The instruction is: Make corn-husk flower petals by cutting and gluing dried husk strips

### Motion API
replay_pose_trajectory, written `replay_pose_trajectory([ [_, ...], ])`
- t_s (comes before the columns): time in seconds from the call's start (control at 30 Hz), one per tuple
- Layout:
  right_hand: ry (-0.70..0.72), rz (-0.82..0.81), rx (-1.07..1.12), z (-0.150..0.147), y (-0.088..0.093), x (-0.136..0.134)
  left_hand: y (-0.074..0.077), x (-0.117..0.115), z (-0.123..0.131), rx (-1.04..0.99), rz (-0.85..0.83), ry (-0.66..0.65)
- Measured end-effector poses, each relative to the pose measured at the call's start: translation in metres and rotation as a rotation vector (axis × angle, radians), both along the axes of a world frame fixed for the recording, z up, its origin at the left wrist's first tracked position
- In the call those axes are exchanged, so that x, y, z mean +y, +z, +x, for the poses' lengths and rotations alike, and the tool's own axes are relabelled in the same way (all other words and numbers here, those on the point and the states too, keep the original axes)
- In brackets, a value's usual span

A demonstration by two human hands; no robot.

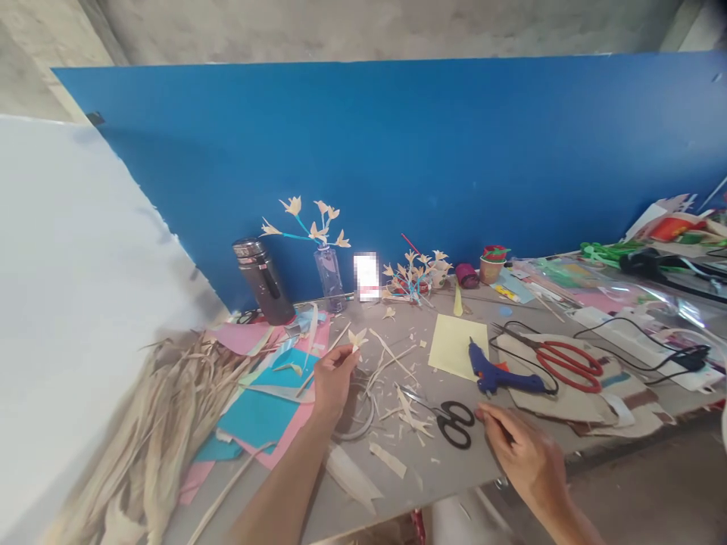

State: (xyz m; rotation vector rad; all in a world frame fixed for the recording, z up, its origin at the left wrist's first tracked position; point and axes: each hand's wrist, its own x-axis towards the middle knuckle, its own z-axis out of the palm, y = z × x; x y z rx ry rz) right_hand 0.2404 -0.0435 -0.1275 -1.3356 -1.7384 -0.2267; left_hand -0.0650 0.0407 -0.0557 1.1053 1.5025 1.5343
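My left hand (334, 378) pinches a small cream-coloured handmade flower (357, 340), its pointed petals standing up above the fingertips. My right hand (525, 450) is at the table's front, fingers drawn together; whether anything is between them cannot be made out. Just left of its fingertips lie black-handled scissors (454, 424), blades pointing left and away. A blue glue gun (500, 375) rests beyond the right hand, its nozzle on a yellow paper sheet (448, 344). Pale scraps and strips (410, 412) are scattered between the hands.
Dried husks (159, 409) are heaped at left beside blue paper (261, 412). A dark thermos (264, 281), a glass vase (330, 280) with flowers and a flower cluster (413, 276) stand behind. Red-handled scissors (571, 365), a white power strip (641, 344) and cables lie right.
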Motion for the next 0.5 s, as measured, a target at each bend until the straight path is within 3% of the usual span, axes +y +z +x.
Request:
replay_pose_trajectory([
  [0.13, 0.085, 0.000, 0.016, 0.000, 0.005, -0.001, 0.008, -0.002, -0.001, -0.047, -0.006, 0.032],
  [0.27, 0.115, -0.038, 0.090, 0.003, 0.007, -0.003, 0.042, 0.000, -0.006, -0.132, 0.003, 0.042],
  [0.4, 0.139, -0.083, 0.142, 0.009, 0.004, -0.003, 0.081, 0.014, -0.007, 0.042, 0.114, -0.025],
  [0.5, 0.136, -0.069, 0.136, 0.013, 0.001, 0.001, 0.088, 0.037, -0.001, 0.006, 0.102, -0.047],
])
